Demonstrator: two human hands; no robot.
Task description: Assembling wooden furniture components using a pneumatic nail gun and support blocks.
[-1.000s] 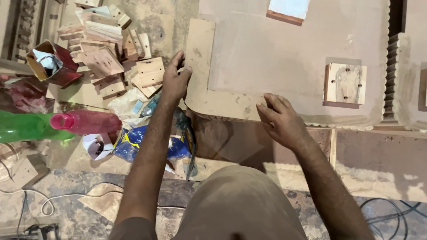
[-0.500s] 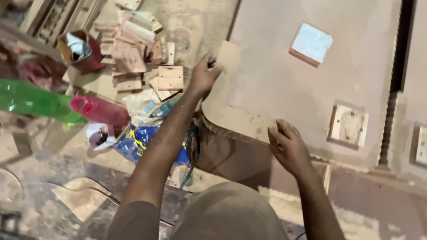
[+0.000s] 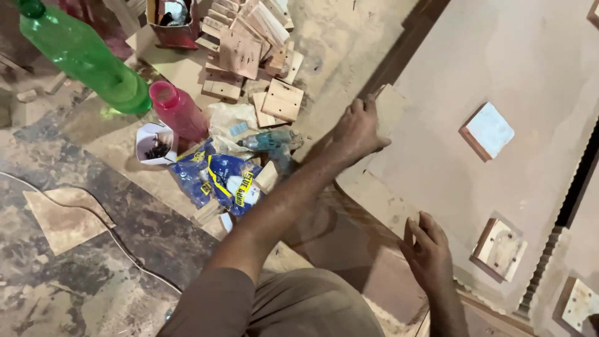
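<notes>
Gripping the near corner of a big pale board (image 3: pixel 499 68), the left hand (image 3: pixel 357 132) is curling its fingers over the edge up by a small notched tab, thumb pressing on the face. The right hand (image 3: pixel 429 254) is holding the same board lower down, fingers closed over its near edge, the wrist running off the bottom of the picture. The board is lying flat and filling the whole right side of the view, tilted diagonally across it, with a darker brown panel (image 3: pixel 368 249) showing underneath between the two hands.

Sitting on the board are small square wooden blocks: one with a pale top (image 3: pixel 488 131) well beyond the left hand, another (image 3: pixel 501 248) just beside the right hand.

Moving left of the arm, a teal power drill (image 3: pixel 271 142) is lying on the dusty floor, touching a blue and yellow plastic bag (image 3: pixel 224 180). Beside that, a small white paper cup (image 3: pixel 154 143) is holding dark bits, too small to make out. A pink bottle (image 3: pixel 178 111) is lying next to it, and a green bottle (image 3: pixel 84 56) is lying beyond. Further up, a pile of small wood offcuts (image 3: pixel 249 50) is spreading across the floor, with a red box (image 3: pixel 173 22) at the top edge.
</notes>
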